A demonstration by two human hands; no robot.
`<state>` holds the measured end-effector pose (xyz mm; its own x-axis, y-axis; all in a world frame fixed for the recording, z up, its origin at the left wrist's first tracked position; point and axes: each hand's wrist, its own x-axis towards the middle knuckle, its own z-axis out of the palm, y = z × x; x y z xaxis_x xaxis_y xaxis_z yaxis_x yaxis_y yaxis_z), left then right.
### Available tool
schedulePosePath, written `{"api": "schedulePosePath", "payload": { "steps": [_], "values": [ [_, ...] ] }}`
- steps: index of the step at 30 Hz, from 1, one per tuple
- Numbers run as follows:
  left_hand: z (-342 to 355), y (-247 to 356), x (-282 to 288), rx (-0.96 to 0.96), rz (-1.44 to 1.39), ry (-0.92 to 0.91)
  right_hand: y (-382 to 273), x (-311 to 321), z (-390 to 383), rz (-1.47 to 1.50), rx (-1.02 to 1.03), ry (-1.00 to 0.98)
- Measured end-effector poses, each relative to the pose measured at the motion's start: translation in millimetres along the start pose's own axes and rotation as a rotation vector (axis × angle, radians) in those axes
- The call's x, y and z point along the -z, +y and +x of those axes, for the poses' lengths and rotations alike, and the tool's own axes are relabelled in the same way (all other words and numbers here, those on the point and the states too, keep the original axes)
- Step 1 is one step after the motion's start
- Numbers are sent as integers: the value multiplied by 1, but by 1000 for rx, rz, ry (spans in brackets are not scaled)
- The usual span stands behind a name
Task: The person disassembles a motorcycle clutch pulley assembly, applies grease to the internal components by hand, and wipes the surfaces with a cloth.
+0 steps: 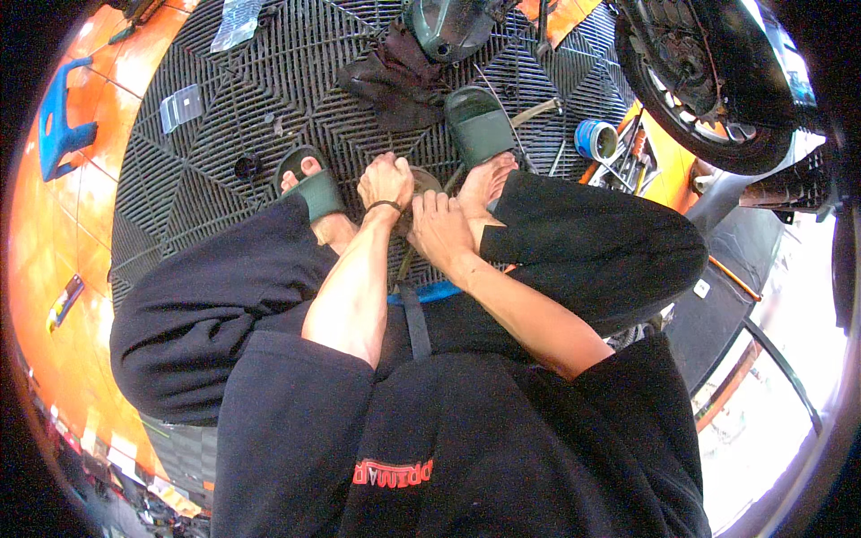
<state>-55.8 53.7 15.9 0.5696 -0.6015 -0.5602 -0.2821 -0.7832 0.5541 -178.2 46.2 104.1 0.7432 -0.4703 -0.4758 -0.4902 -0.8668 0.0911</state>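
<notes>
Right now, the left hand (387, 183) curls tight, its hold hidden, the right hand (443, 231) bends half-closed against a round part (425, 182) between the feet (489, 184), its direction and long axis unclear.

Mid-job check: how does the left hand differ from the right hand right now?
The left hand is curled like a fist; the right hand is flatter, fingers side by side. The left wrist wears a dark band; the right wrist is bare. The left hand is farther from the body than the right hand. Both are ungloved, close to a round brownish part.
</notes>
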Motion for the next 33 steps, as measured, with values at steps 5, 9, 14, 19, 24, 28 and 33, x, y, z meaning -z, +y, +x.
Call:
{"api": "schedulePosePath", "payload": {
  "steps": [5, 9, 14, 19, 24, 28, 33],
  "values": [
    [1, -1, -2, 17, 7, -10, -7, -9, 11, 31, -107, -167],
    [-1, -1, -2, 17, -29, 39, -2, -4, 10, 51, -70, -238],
    [3, -5, -3, -2, 18, -22, 1, -1, 2, 57, -35, 55],
    [4, -5, -3, 4, 43, -30, -7, -10, 11, 123, -87, -143],
    [2, -1, -3, 37, 62, -2, -4, -7, 4, 134, -112, -137],
    [8, -8, -8, 9, 141, -26, -10, -15, 0, 71, -142, 113],
    [21, -24, -21, -155, 161, 68, -24, -52, 16, 125, -65, -22]
  ]
}}
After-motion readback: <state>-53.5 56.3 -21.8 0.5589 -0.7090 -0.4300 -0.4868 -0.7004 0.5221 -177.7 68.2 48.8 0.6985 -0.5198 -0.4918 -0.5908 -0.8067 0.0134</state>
